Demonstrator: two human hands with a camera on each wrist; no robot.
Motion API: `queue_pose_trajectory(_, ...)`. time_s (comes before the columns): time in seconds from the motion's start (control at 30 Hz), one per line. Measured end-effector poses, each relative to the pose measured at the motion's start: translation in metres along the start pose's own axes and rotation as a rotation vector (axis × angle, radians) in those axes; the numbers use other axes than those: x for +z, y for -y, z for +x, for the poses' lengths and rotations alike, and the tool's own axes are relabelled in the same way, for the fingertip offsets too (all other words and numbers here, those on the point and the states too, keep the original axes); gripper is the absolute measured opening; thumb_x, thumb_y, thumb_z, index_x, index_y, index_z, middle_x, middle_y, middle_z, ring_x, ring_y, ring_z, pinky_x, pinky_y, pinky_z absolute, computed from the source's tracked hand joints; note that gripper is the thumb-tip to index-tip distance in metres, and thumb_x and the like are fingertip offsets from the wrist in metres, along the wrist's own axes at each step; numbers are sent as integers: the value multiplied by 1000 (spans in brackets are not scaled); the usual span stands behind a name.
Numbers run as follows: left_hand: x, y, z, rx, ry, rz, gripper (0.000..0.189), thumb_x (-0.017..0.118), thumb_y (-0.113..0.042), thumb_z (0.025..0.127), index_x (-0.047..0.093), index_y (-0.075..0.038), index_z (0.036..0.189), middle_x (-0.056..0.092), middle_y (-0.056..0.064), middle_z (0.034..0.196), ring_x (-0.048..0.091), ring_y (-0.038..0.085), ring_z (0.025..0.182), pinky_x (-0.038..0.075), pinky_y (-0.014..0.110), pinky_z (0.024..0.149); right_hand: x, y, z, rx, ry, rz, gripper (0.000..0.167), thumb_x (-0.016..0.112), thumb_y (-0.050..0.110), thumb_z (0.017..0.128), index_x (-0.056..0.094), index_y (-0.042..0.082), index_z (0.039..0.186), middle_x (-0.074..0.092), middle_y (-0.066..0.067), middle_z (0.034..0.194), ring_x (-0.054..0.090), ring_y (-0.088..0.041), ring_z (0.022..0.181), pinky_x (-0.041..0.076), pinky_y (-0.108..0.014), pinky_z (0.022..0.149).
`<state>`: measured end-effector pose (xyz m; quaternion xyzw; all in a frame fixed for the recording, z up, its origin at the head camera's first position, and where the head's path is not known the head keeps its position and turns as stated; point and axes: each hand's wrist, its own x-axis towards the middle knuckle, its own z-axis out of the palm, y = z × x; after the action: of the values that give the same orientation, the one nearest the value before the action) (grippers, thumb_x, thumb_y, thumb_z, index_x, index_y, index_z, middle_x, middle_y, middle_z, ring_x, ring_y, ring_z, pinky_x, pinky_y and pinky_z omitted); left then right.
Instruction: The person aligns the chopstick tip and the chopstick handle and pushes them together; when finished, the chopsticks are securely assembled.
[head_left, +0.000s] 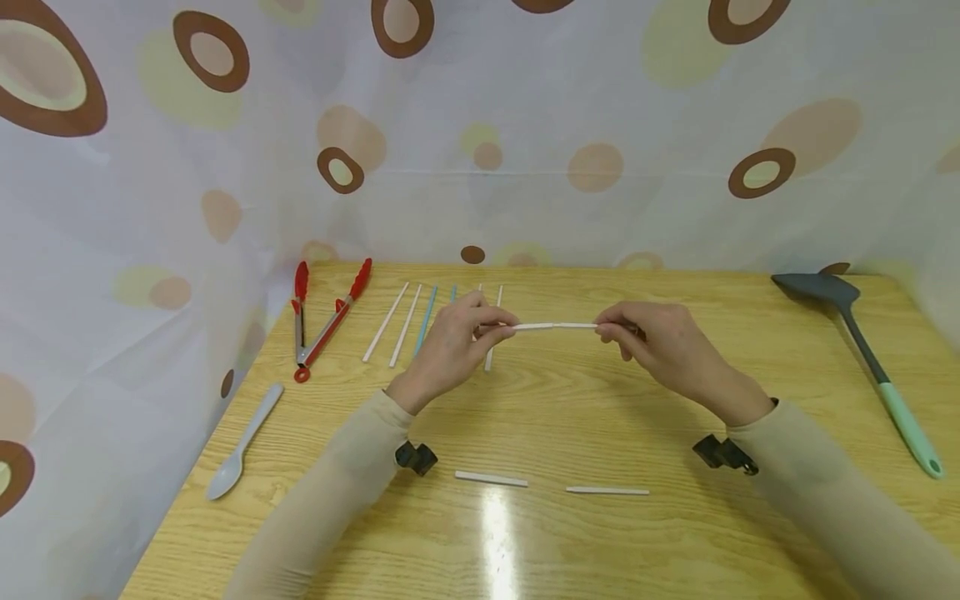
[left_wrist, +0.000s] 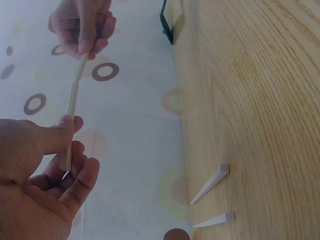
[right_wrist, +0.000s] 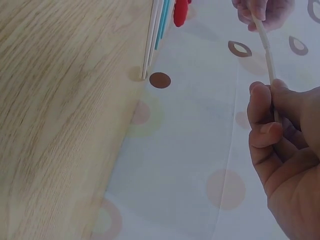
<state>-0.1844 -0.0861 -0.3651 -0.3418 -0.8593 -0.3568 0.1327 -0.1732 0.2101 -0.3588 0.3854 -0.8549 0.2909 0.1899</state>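
Both hands hold a thin white stick (head_left: 534, 326) level above the table, one at each end. My left hand (head_left: 450, 346) pinches its left end between thumb and fingers. The right end is pinched by my right hand (head_left: 663, 342). A break or joint shows near the stick's middle, with a slight bend there in the right wrist view; whether the halves still hang together I cannot tell. Two short white stick pieces, a left one (head_left: 491, 479) and a right one (head_left: 607, 491), lie nearer the front. Behind my left hand lie several long white sticks (head_left: 405, 327) and blue sticks (head_left: 426, 318), partly hidden.
Red-tipped tongs (head_left: 322, 337) lie spread at the back left, with a grey spoon (head_left: 243, 446) in front of them. On the right rests a dark spatula with a mint handle (head_left: 909, 429). A patterned curtain (head_left: 555, 108) borders the wooden table (head_left: 600, 550) behind and at the sides.
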Motion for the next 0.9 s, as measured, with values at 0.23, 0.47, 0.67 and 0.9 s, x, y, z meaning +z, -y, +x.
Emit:
queue_pose_trajectory(0.23,3,0,1,33,0,-7,14,69,-14,95,77,-10,104,50,-4,80,48,9,72,43,27,65,-2,1,0,-23,6,-17,16,73,-4,87,71,8,98,57,10,74,48,0,57,41,-22,49)
queue_pose_trajectory(0.47,7,-2,2,74,-5,-9,13,68,-10,94,77,-7,104,46,-3,78,44,10,69,40,27,62,-3,5,0,-85,-25,-49,21,75,-8,81,71,5,98,60,7,75,50,0,57,45,-21,51)
queue_pose_trajectory(0.67,6,-2,2,112,-31,-17,13,68,-8,94,76,-4,103,46,-2,78,42,10,67,38,27,60,-3,6,0,-110,-52,-67,25,77,-9,78,71,5,98,61,6,75,50,-1,57,43,-18,51)
queue_pose_trajectory(0.9,5,-3,2,124,-36,-18,14,68,-8,94,76,-4,104,46,-2,79,40,10,66,36,27,60,-5,6,1,-132,-73,-45,17,75,-4,84,71,5,98,59,8,74,48,-1,57,39,-15,53)
